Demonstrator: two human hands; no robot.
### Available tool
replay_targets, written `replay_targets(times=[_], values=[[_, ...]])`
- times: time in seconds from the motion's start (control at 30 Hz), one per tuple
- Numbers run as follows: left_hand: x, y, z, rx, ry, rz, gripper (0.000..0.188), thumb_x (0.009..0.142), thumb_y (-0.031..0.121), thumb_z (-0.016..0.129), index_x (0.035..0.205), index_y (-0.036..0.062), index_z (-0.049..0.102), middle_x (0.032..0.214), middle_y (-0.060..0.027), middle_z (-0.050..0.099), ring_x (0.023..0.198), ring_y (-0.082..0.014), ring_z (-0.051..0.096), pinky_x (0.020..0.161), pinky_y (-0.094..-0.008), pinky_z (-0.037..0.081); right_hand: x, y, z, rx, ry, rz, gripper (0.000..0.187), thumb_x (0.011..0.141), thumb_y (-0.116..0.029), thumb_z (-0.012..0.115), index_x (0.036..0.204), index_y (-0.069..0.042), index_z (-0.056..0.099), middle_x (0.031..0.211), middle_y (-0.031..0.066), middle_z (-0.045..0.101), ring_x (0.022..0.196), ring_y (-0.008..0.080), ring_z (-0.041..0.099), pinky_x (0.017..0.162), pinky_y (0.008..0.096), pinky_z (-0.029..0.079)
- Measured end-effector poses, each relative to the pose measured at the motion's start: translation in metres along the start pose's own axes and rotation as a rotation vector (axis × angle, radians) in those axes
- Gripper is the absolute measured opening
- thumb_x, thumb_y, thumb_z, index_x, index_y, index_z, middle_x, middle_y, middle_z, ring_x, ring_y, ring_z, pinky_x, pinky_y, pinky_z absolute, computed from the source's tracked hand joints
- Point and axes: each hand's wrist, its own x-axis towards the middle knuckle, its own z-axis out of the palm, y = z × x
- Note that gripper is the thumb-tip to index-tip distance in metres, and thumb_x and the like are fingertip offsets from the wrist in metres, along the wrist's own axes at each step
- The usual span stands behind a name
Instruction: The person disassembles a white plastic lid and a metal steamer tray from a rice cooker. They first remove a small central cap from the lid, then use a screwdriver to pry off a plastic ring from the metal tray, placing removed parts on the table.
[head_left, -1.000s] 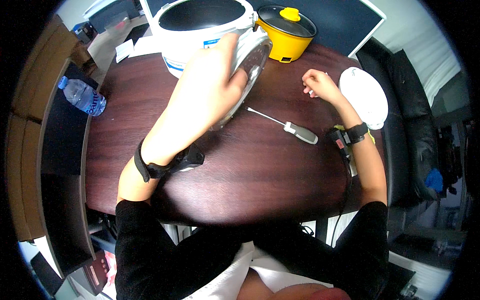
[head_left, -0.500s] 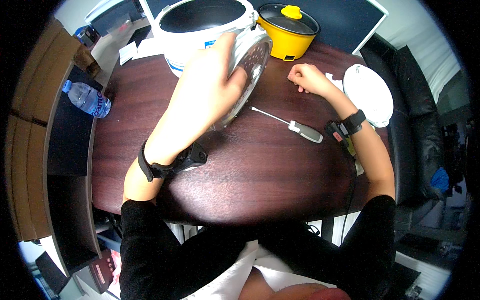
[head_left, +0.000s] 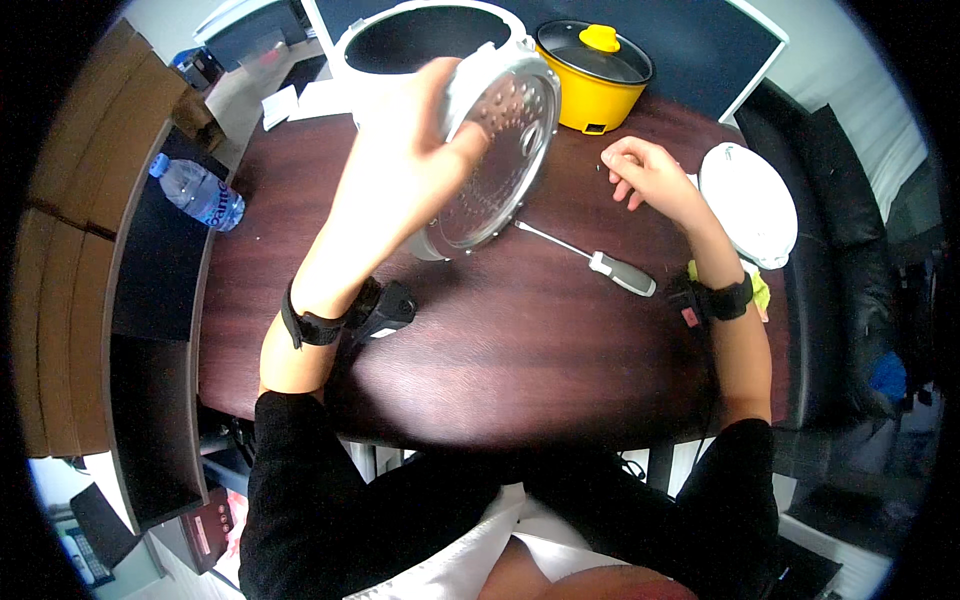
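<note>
My left hand grips the edge of a white rice cooker lid. The lid is tilted up on edge, its dotted metal inner face turned to the right. Behind it stands the white rice cooker with its dark inside exposed; whether the lid is joined to it is hidden. To the right, my right hand hovers over the table, fingers curled and fingertips pinched. Anything between those fingertips is too small to make out. A screwdriver with a grey-white handle lies between the hands, its tip towards the lid.
A yellow electric pot with a glass lid sits at the back. On the right lie a white oval cover and a yellow-green cloth. A water bottle is at the left, beside the dark wood table.
The lid's inner face has turned further towards me in my left hand. My right hand has lifted off the table slightly, its fingers less tightly curled. The whole view has shifted a little.
</note>
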Motion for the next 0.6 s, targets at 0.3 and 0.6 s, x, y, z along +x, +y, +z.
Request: replay_targets(times=[0.3,0.6], values=[[-0.023,-0.002,-0.005,-0.692,0.195,-0.352,0.037,0.084,0.013,0.066,0.116,-0.0014,0.055,0.097,-0.0085,0.064,0.085,-0.0132,0.061,0.077,-0.0272,0.050,-0.026,-0.040,0.045,0.418,0.011,-0.152,0.041,0.099,-0.038,0.044,0.119,-0.003,0.052,0.105,0.0087,0.061,0.091,0.0141,0.062,0.068,0.0265,0.054],[-0.064,-0.044,0.008,-0.971,-0.022,-0.595,0.039,0.087,0.018,0.066,0.120,0.0006,0.054,0.105,-0.0087,0.064,0.093,-0.0135,0.062,0.083,-0.0299,0.051,-0.017,-0.011,0.052,0.354,0.061,-0.180,0.029,0.097,-0.031,0.049,0.103,-0.003,0.056,0.084,0.0012,0.061,0.072,0.0073,0.059,0.059,0.0232,0.052]])
